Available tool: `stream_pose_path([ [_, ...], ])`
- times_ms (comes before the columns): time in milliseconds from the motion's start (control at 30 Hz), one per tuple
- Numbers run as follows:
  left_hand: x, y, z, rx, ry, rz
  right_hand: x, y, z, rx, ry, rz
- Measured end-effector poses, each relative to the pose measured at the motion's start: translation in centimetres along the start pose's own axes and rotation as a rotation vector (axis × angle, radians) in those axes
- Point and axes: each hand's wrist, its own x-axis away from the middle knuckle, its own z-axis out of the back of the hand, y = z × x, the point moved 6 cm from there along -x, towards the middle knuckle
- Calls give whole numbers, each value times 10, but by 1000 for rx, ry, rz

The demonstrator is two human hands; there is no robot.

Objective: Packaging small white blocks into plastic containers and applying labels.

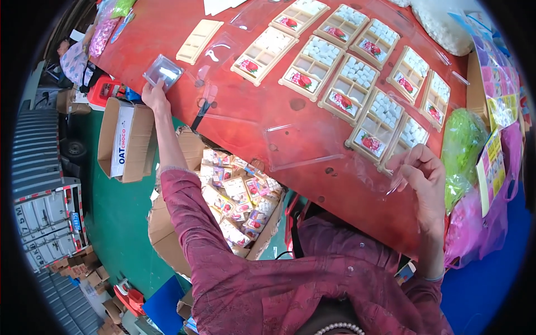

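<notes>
Nearest, below the bench edge at lower centre, an open carton (172, 241) is loaded with printed packs (237, 190), apparently stood there to be within easy reach. At the right of the frame, the right hand (421, 176) is held low over the front edge of the bench (240, 114), thumb and fingertips brought close together beside a thin clear piece (393, 183); whether it is gripped cannot be told. Just beyond the fingers, a cream tray (412, 134) is partly hidden. Near the middle, a flat clear plastic sheet (304, 146) is laid on the red surface. At upper left, a clear plastic case (162, 70) is clamped by its near side in the left hand (156, 99), probably so that its face is left uncovered. Farther off, compartmented trays (341, 84) with white pieces and red-printed cards are set in slanting rows, seemingly to keep every compartment exposed. Beyond them, a white bulky bag (441, 25) is rested at upper right.
</notes>
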Motion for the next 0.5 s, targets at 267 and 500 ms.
stream_pose_path([
  [267,-14,-8,6,72,198,55,-8,7,-4,82,23,-53],
  [500,-36,31,-66,59,-79,-53,-12,12,5,40,-4,-49],
])
